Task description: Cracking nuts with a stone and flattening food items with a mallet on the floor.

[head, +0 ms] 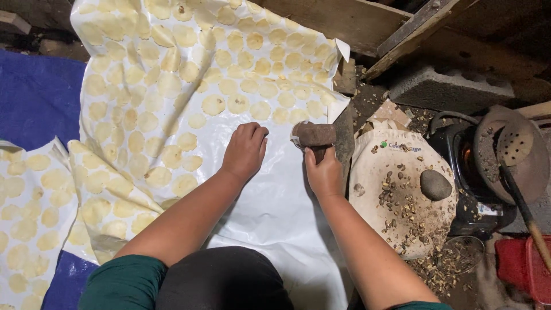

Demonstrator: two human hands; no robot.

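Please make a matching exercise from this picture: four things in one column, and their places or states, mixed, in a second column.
Things:
1. left hand
2. right hand
3. round stone
4. blue tarp

Places or states:
A. under the white sheets, at the left
B. flat on the white sheet
C. on the cloth bag, among husks
D. grips the mallet

Pairs: 1-B, 2-D, 3-C, 4-A

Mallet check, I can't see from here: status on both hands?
Right hand grips mallet handle. Left hand flat on white sheet, by the flattened discs. Nothing between the hands.
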